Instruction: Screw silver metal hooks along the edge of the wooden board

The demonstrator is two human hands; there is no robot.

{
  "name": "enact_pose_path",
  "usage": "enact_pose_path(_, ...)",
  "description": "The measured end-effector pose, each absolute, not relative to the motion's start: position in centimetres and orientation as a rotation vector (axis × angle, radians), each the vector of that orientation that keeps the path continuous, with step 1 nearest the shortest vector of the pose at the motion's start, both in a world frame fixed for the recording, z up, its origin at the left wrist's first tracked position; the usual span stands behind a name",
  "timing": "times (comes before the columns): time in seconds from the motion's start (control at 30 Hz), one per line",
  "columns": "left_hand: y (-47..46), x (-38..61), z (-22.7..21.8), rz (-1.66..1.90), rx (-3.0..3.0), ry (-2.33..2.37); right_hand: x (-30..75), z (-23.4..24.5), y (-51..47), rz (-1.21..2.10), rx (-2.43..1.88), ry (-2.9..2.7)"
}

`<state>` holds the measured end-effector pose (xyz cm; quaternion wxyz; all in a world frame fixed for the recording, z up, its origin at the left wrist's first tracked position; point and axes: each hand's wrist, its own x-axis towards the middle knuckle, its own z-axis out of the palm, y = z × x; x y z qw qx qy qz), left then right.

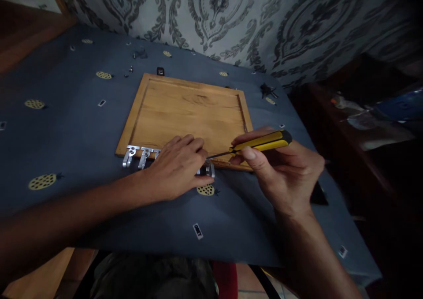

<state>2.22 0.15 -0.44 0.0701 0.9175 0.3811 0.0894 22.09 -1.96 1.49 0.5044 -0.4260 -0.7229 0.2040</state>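
A framed wooden panel (188, 109) lies flat on the cloth-covered table. Along its near edge sit several silver metal hooks (144, 157), some partly covered by my left hand. My left hand (180, 164) rests over this edge, its thumb and forefinger closed around the rightmost metal hook (211, 170). My right hand (280, 171) grips a yellow and black screwdriver (264, 143) by its handle. The screwdriver's thin shaft points left, and its tip reaches the hook beside my left forefinger. Whether the tip sits in a screw is too small to tell.
Small screws (131, 69) and a clear plastic bag (140, 53) lie behind the panel on the blue tablecloth (66, 144). A small dark box (160, 71) stands at its far edge. A dark object (267, 90) lies at the back right, before the patterned wall (218, 16).
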Motion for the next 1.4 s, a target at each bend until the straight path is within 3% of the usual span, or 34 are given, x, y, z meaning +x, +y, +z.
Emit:
enact_pose_path(0.57,0.1,2.5,-0.1,0.21,2.676,1.177,21.6,0.3,-2.0,0.278,-1.09,-1.692)
enact_pose_path(1.03,0.1,2.3,-0.1,0.217,2.706,1.158,21.9,1.4,-2.5,0.742,-1.009,-1.684)
enact_pose_path(1.4,0.0,2.4,-0.1,0.207,2.699,1.174,21.2,1.6,-2.0,0.543,-1.018,-1.691)
